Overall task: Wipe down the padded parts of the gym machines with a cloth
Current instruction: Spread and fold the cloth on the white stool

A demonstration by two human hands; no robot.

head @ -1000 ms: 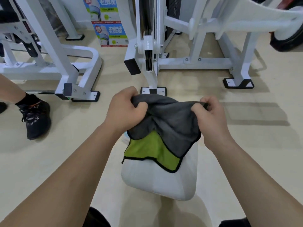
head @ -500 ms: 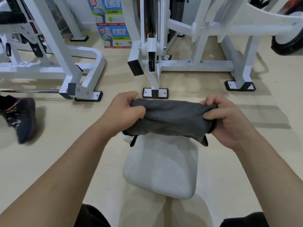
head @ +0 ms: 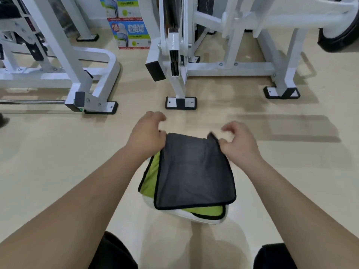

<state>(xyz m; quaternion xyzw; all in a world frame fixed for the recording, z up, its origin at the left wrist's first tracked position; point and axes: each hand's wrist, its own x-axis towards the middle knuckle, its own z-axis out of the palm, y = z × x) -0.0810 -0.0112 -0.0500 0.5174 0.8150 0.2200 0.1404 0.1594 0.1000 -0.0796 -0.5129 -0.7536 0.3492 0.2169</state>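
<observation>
Both hands, left hand (head: pixel 146 133) and right hand (head: pixel 240 142), pinch the folded cloth's (head: pixel 194 171) far corners over the white seat pad (head: pixel 202 218); best flatten it and wipe firmly.

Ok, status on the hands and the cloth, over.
Left hand and right hand pinch the far corners of the cloth. Cloth folded, grey side up, draped over the white seat pad. Nothing in the way.

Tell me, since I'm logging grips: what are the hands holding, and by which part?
Both hold the folded grey-and-green microfibre cloth by its far corners: left hand, right hand.
</observation>
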